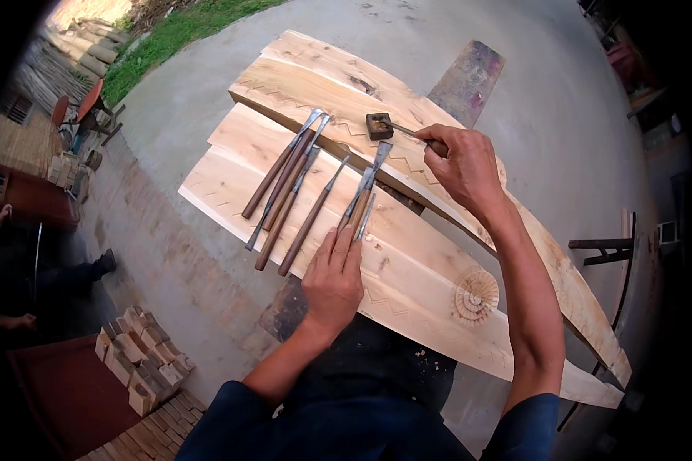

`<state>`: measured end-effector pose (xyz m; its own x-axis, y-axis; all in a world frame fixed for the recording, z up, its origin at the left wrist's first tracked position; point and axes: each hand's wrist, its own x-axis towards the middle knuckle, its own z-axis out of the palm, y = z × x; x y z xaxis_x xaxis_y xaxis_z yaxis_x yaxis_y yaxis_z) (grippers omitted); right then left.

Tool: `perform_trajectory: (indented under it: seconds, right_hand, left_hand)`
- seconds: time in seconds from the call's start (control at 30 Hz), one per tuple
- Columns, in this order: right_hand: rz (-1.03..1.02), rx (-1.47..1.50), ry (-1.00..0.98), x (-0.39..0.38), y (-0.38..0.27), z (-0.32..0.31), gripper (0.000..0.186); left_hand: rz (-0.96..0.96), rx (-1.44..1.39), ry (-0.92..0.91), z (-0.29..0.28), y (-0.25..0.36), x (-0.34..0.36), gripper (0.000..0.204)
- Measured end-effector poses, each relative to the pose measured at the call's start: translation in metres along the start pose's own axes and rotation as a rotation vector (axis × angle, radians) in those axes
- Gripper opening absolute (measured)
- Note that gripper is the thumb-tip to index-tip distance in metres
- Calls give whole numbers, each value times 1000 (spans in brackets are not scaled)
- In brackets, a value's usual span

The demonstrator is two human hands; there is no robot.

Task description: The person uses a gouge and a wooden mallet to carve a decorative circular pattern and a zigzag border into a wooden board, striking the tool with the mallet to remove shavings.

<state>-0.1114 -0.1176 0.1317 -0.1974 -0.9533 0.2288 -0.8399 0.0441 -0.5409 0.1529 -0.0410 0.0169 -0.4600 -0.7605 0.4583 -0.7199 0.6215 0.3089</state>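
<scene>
My right hand (469, 167) is closed around the handle of a slim wooden-handled chisel (400, 127). Its metal end meets a small dark square block with a hollow (378, 129), which rests on the far pale wooden board (315, 86). Stretched fingers of my left hand (333, 283) lie over the handles of a few chisels (360, 201) on the near board (427, 244); the handle ends are partly hidden. Left of them, several more chisels (288, 175) lie side by side, dark handles toward me. A round ribbed carving (474, 296) marks the near board.
Both long boards taper to the right, with a gap between them. A stained plank (469, 81) juts from under the far side. Stacked wood blocks (140, 355) stand at lower left. Another person's leg (77, 275) shows at the left. A dark trestle (603, 250) stands at right.
</scene>
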Motion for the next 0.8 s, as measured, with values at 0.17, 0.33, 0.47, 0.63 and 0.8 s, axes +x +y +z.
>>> perform_trajectory:
  seconds: [0.17, 0.33, 0.47, 0.63, 0.8]
  right_hand:
    - [-174, -110, -121, 29, 2, 1, 23]
    - [-160, -139, -122, 22, 22, -9, 23]
    - [25, 180, 261, -45, 13, -37, 20]
    - [242, 551, 474, -186, -17, -32, 15]
    - [459, 787, 474, -267, -30, -28, 20]
  left_hand:
    - [-14, 31, 8, -2, -4, 1, 26]
    - [60, 37, 21, 3, 6, 3, 40]
    - [139, -162, 151, -7, 19, 4, 45]
    - [110, -534, 163, 18, 59, 1, 63]
    - [310, -543, 77, 42, 99, 24, 66]
